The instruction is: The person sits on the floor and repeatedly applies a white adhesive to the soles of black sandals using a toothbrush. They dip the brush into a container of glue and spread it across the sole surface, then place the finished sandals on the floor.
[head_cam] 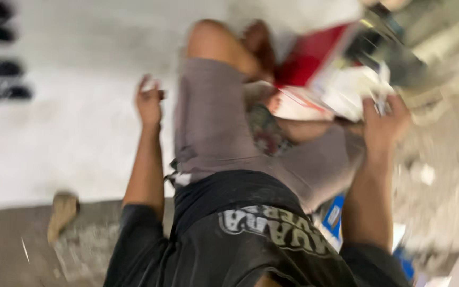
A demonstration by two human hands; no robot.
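At right, beside bent knee: right hand (383, 125) raised, fingers closed around crumpled white paper scraps (381, 101), just below red-and-white cardboard box (314, 58). Left hand (149, 103) loosely curled, empty, over pale floor (81, 117). Heavy blur.

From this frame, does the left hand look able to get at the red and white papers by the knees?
Probably not directly: the left hand sits beside the raised grey-clad thigh, which lies between it and the red and white papers. The right hand already touches them.

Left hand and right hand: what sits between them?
In the head view, the person's bent leg in grey shorts lies between the left hand and the right hand, which touches white papers.
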